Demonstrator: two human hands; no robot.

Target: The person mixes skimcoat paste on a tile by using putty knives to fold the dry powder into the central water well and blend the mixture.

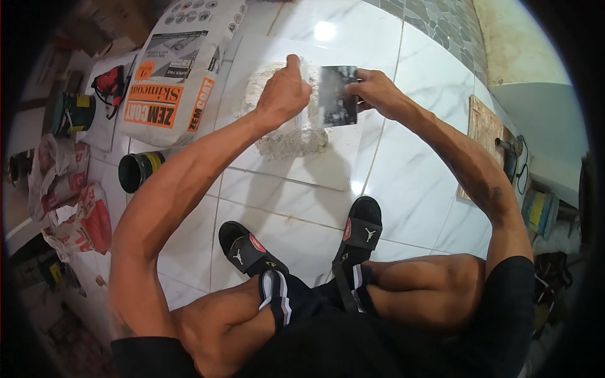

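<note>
My left hand (283, 92) is closed over the powder, with the thumb side up. It grips a tool whose thin, pale blade (307, 113) shows nearly edge-on; its exact kind is hard to make out. My right hand (376, 93) pinches the right edge of a flat rectangular metal scraper plate (335, 104), smeared with white. The two tools are close together, a narrow gap between them. Below them a heap of off-white powder (283, 146) lies spread on a white board or tile (315, 176) on the floor.
A large Skimcoat bag (179, 69) stands at the left, near a dark green can (140, 171). Plastic bags (79, 220) lie farther left. At the right are a wooden board (482, 126) and a power tool (512, 151). My slippered feet (362, 220) are on the tiled floor.
</note>
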